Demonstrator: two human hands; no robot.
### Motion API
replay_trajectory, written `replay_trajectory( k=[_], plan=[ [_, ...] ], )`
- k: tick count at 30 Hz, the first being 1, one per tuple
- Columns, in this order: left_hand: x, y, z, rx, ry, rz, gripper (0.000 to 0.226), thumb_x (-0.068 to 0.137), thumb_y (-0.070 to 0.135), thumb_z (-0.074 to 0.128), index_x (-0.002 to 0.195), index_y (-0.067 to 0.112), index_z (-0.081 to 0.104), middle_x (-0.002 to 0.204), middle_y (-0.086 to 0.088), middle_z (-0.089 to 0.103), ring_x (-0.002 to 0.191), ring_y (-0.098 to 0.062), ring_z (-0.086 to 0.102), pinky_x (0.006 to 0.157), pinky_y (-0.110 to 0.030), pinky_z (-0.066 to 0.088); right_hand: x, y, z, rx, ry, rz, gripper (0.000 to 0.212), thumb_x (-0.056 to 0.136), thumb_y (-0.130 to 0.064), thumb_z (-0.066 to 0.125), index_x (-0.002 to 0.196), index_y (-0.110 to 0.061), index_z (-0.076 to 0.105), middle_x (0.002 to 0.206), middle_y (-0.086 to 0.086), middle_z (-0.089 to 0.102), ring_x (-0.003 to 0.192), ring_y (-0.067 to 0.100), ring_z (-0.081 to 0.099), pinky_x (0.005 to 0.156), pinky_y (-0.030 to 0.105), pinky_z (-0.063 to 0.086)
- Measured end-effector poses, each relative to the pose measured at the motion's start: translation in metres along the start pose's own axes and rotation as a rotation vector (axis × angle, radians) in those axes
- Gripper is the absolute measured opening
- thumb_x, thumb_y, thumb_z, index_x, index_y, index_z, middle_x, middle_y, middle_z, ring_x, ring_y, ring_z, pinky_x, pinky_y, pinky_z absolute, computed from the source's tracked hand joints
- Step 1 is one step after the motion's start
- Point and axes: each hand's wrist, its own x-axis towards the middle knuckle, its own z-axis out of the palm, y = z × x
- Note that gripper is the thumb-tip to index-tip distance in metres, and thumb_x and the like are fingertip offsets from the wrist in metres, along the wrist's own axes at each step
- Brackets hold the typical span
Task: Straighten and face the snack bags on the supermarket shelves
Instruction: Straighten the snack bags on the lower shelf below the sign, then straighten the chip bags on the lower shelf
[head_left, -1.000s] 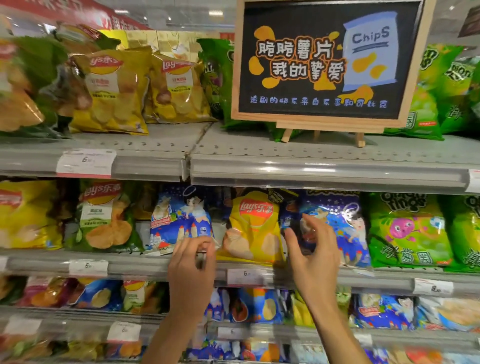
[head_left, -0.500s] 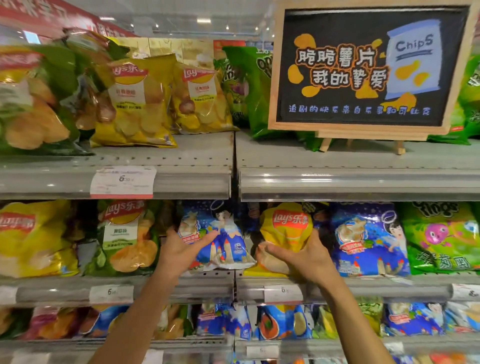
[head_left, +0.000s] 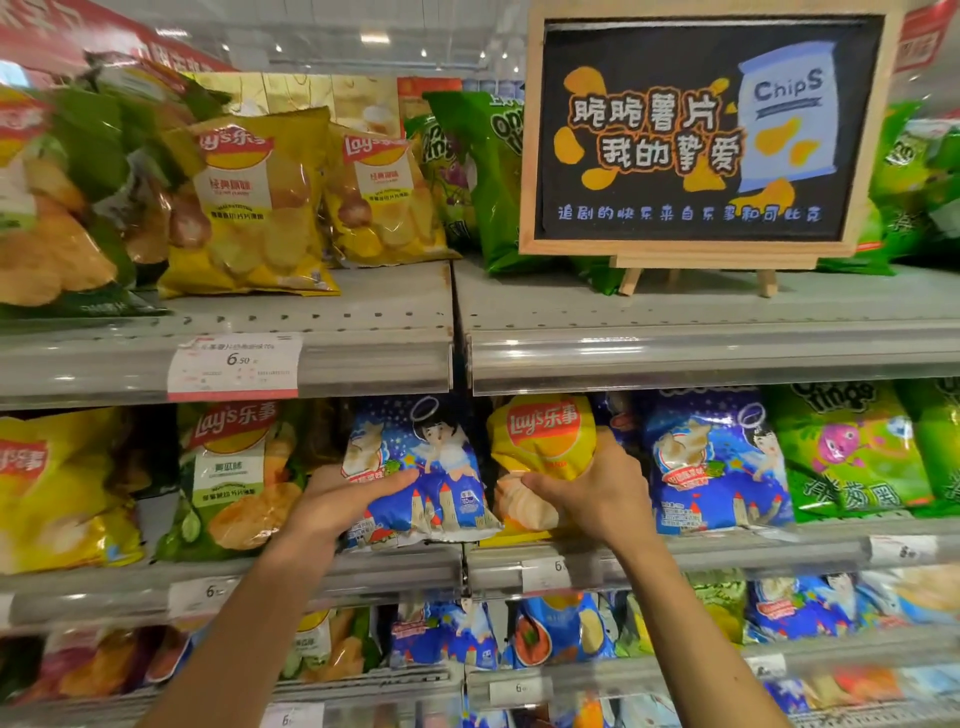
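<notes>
On the middle shelf a blue snack bag with a cartoon angel stands tilted, and my left hand grips its left side, thumb across the front. Just to its right stands a yellow Lay's bag, held by my right hand, whose fingers curl round its right side and lower front. A second blue angel bag stands right of that hand. A green Lay's bag and a yellow Lay's bag stand to the left.
The top shelf carries yellow Lay's bags, green bags and a wooden-framed chalkboard sign on an easel. Green ring-snack bags fill the middle shelf's right end. Price tags line the rails. A lower shelf holds more bags.
Both hands went from hovering in front of the shelf rail to taking hold of bags: the left now on the blue bag, the right on the yellow Lay's bag. The view moved closer.
</notes>
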Motion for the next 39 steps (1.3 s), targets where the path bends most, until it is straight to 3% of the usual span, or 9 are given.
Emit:
replay_trajectory(
  k=[6,11,15,22,24,28,33,36,39],
  plan=[
    [-0.003,-0.004,0.008,-0.067,0.012,0.077,0.065,0.042,0.029,0.095,0.101,0.012,0.075,0.092,-0.009,0.078,0.085,-0.026,0.076,0.075,-0.038,0.06,-0.009,0.008,-0.037,0.01,0.058,-0.042,0.078,0.062,-0.058,0.089,0.119,-0.021,0.051,0.112,0.004,0.067,0.103,0.028,0.063,0.083,0.04,0.054],
    [-0.002,-0.005,0.048,-0.068,0.031,0.179,0.037,0.063,0.008,0.09,0.095,0.016,0.073,0.084,-0.001,0.078,0.075,-0.015,0.076,0.055,-0.021,0.057,-0.022,0.048,-0.074,0.124,0.141,-0.02,0.076,0.058,-0.054,0.093,0.119,-0.022,0.06,0.109,0.003,0.072,0.103,0.028,0.066,0.089,0.043,0.054],
    [0.003,-0.005,0.097,-0.065,0.051,0.238,0.038,0.062,-0.001,0.09,0.087,0.019,0.069,0.072,0.009,0.076,0.066,-0.002,0.072,0.051,-0.014,0.052,-0.033,0.084,-0.099,0.214,0.239,0.013,0.075,0.057,-0.046,0.095,0.119,-0.019,0.063,0.105,0.003,0.073,0.097,0.026,0.068,0.084,0.039,0.054],
    [0.001,-0.014,0.149,0.017,0.084,0.249,0.077,0.038,0.031,0.1,0.105,0.014,0.066,0.094,-0.004,0.077,0.087,-0.022,0.074,0.082,-0.046,0.06,-0.045,0.121,-0.122,0.256,0.305,0.031,0.073,0.059,-0.041,0.095,0.121,-0.021,0.062,0.105,0.0,0.073,0.097,0.025,0.068,0.088,0.044,0.055],
    [0.0,-0.015,0.156,0.04,0.078,0.234,0.084,0.031,0.045,0.095,0.104,0.015,0.066,0.093,-0.002,0.077,0.085,-0.021,0.075,0.081,-0.047,0.06,-0.048,0.124,-0.122,0.262,0.304,0.028,0.072,0.058,-0.042,0.096,0.118,-0.021,0.062,0.104,-0.001,0.073,0.097,0.024,0.068,0.087,0.044,0.055],
    [0.001,-0.022,0.166,0.045,0.018,0.202,0.07,0.053,0.021,0.098,0.112,0.008,0.065,0.1,-0.008,0.076,0.093,-0.026,0.074,0.084,-0.047,0.06,-0.052,0.124,-0.118,0.271,0.271,0.022,0.074,0.055,-0.045,0.095,0.117,-0.02,0.062,0.103,-0.001,0.073,0.097,0.024,0.068,0.086,0.044,0.056],
    [0.0,-0.02,0.164,0.14,-0.09,0.212,0.069,0.057,0.031,0.097,0.114,0.009,0.066,0.104,-0.006,0.076,0.096,-0.022,0.073,0.089,-0.049,0.058,-0.063,0.109,-0.105,0.242,0.249,-0.006,0.071,0.057,-0.046,0.094,0.116,-0.029,0.059,0.097,-0.015,0.069,0.089,0.008,0.065,0.069,0.026,0.047],
    [-0.005,-0.014,0.154,0.214,-0.148,0.219,0.084,0.045,0.048,0.09,0.115,0.011,0.064,0.107,-0.006,0.074,0.1,-0.024,0.071,0.092,-0.049,0.056,-0.068,0.093,-0.094,0.273,0.224,-0.012,0.073,0.056,-0.044,0.095,0.119,-0.027,0.061,0.102,-0.01,0.072,0.094,0.014,0.068,0.079,0.035,0.052],
    [-0.009,-0.017,0.138,0.312,-0.135,0.221,0.073,0.052,0.047,0.092,0.111,0.019,0.059,0.104,0.002,0.072,0.094,-0.015,0.07,0.088,-0.041,0.057,-0.074,0.073,-0.08,0.299,0.183,-0.021,0.076,0.055,-0.043,0.095,0.12,-0.022,0.063,0.105,-0.004,0.074,0.099,0.019,0.07,0.089,0.044,0.056]
  ],
)
